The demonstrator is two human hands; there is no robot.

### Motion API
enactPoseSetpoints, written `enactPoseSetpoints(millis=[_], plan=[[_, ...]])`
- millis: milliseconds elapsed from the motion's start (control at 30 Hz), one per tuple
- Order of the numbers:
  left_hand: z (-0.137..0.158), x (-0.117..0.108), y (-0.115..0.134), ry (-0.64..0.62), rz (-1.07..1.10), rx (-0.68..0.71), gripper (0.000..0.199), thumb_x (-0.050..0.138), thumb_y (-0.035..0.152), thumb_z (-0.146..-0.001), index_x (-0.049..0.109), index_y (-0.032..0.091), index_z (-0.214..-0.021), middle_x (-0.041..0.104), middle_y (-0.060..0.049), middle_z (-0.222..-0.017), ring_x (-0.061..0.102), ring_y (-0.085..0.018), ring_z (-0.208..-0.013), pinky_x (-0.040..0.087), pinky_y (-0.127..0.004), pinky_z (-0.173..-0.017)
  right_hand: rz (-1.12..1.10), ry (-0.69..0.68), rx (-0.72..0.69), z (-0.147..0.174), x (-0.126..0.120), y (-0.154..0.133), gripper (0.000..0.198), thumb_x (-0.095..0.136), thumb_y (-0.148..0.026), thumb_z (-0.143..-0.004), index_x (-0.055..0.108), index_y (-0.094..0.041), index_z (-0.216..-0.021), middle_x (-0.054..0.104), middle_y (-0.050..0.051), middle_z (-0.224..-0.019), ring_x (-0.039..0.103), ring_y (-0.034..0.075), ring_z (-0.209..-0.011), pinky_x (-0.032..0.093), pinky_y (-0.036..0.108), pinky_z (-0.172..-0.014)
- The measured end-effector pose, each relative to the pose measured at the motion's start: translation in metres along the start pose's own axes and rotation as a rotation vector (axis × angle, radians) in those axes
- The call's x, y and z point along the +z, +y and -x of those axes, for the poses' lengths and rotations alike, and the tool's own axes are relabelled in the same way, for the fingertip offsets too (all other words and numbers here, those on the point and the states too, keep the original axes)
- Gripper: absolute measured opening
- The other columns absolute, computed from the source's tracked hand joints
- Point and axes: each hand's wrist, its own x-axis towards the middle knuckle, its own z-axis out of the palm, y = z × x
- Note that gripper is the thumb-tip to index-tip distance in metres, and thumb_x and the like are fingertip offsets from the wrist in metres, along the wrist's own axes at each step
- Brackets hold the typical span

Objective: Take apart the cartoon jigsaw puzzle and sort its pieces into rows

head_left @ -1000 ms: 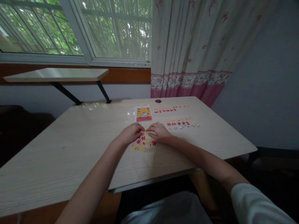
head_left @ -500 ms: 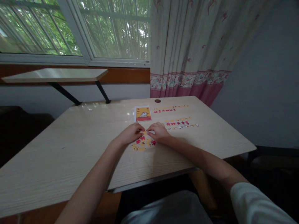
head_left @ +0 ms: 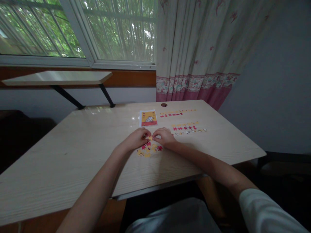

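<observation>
A small yellow puzzle piece [head_left: 150,138] is pinched between my two hands, just above the table. My left hand [head_left: 138,137] has its thumb and fingers closed on the piece's left side. From the right, my right hand [head_left: 164,136] grips it with thumb and forefinger. Directly below lies a loose pile of yellow and red puzzle pieces [head_left: 147,152], several of them with dark markings. A red piece [head_left: 159,148] sits at the pile's right edge, near my right wrist.
Beyond my hands lies a picture card [head_left: 149,119] with a white cartoon figure on yellow and red. Rows of puzzle pieces [head_left: 185,128] run to the right, with more rows [head_left: 171,115] farther back. A raised shelf [head_left: 60,77] stands at the table's back left.
The yellow piece between my fingertips has turned slightly and shows more clearly. My right fingers have shifted very little, and the pile and rows lie as before.
</observation>
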Motion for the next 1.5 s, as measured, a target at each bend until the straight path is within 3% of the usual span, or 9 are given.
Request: enactPoseSetpoints(millis=[133, 267, 467, 567, 767, 900, 1033, 1267, 1500], plan=[[0.001, 0.001, 0.004, 0.032, 0.154, -0.066, 0.006, 0.058, 0.018, -0.067, 0.063, 0.015, -0.07, 0.055, -0.001, -0.064, 0.048, -0.011, -0.058, 0.036, -0.023, -0.056, 0.011, 0.034, -0.05, 0.001, -0.003, -0.003, 0.008, 0.063, -0.029, -0.081, 0.066, -0.023, -0.084, 0.065, 0.001, -0.093, 0.052, 0.017, -0.091, 0.032, 0.033, -0.081], [0.0, 0.0, 0.01, 0.104, 0.486, -0.187, 0.017, 0.064, 0.031, -0.069, 0.062, 0.014, -0.065, 0.054, 0.001, -0.054, 0.044, -0.008, -0.048, 0.033, -0.021, -0.047, -0.06, 0.148, -0.107, 0.0, -0.011, -0.006, 0.012, 0.061, -0.032, -0.082, 0.064, -0.021, -0.083, 0.065, 0.002, -0.091, 0.054, 0.017, -0.089, 0.034, 0.032, -0.081], [-0.008, -0.004, 0.016, 0.346, 0.963, -0.299, 0.028, 0.079, 0.031, -0.051, 0.063, 0.013, -0.065, 0.063, -0.001, -0.059, 0.054, -0.01, -0.052, 0.041, -0.022, -0.052, -0.069, 0.343, -0.202, 0.0, -0.021, -0.008, 0.018, 0.062, -0.036, -0.08, 0.064, -0.021, -0.091, 0.067, 0.003, -0.09, 0.056, 0.018, -0.087, 0.037, 0.032, -0.08], [-0.01, -0.001, 0.016, 0.421, 1.073, -0.361, 0.035, 0.082, 0.03, -0.046, 0.064, 0.013, -0.071, 0.064, -0.001, -0.059, 0.055, -0.01, -0.051, 0.041, -0.022, -0.051, -0.021, 0.358, -0.207, 0.001, -0.021, -0.007, 0.026, 0.063, -0.04, -0.079, 0.064, -0.021, -0.098, 0.067, 0.004, -0.091, 0.055, 0.018, -0.087, 0.037, 0.032, -0.078], [-0.01, 0.007, 0.026, 0.38, 1.111, -0.39, 0.027, 0.079, 0.024, -0.047, 0.062, 0.013, -0.064, 0.065, -0.003, -0.057, 0.056, -0.011, -0.05, 0.043, -0.023, -0.052, -0.032, 0.386, -0.24, 0.002, -0.019, -0.008, 0.026, 0.062, -0.04, -0.08, 0.065, -0.021, -0.097, 0.068, 0.003, -0.088, 0.055, 0.017, -0.084, 0.036, 0.031, -0.076], [-0.009, 0.007, 0.027, 0.377, 1.026, -0.416, 0.019, 0.073, 0.021, -0.049, 0.061, 0.013, -0.062, 0.062, -0.001, -0.054, 0.056, -0.011, -0.05, 0.042, -0.023, -0.052, 0.001, 0.327, -0.162, 0.001, -0.021, -0.006, 0.018, 0.056, -0.035, -0.085, 0.067, -0.021, -0.09, 0.068, 0.004, -0.088, 0.055, 0.017, -0.086, 0.035, 0.032, -0.079], [-0.01, 0.007, 0.018, 0.416, 0.884, -0.409, 0.011, 0.065, 0.016, -0.051, 0.061, 0.014, -0.061, 0.058, 0.001, -0.049, 0.052, -0.01, -0.047, 0.039, -0.023, -0.051, 0.091, 0.155, -0.06, -0.002, -0.028, 0.003, 0.016, 0.055, -0.032, -0.085, 0.068, -0.022, -0.088, 0.068, 0.003, -0.089, 0.054, 0.018, -0.087, 0.034, 0.033, -0.079], [-0.011, 0.016, 0.004, 0.448, 0.718, -0.395, 0.005, 0.06, 0.016, -0.056, 0.061, 0.015, -0.061, 0.051, 0.004, -0.047, 0.044, -0.008, -0.044, 0.034, -0.022, -0.047, 0.041, -0.245, -0.261, 0.001, -0.041, 0.013, 0.026, 0.065, -0.041, -0.076, 0.068, -0.024, -0.095, 0.066, 0.005, -0.096, 0.055, 0.019, -0.093, 0.037, 0.034, -0.084], [-0.009, 0.017, 0.005, 0.43, 0.698, -0.388, 0.006, 0.056, 0.012, -0.059, 0.06, 0.015, -0.062, 0.05, 0.004, -0.048, 0.041, -0.007, -0.043, 0.032, -0.021, -0.047, -0.008, -0.265, -0.296, -0.001, -0.039, 0.011, 0.014, 0.068, -0.028, -0.076, 0.065, -0.018, -0.085, 0.064, 0.004, -0.086, 0.054, 0.016, -0.086, 0.04, 0.03, -0.082]])
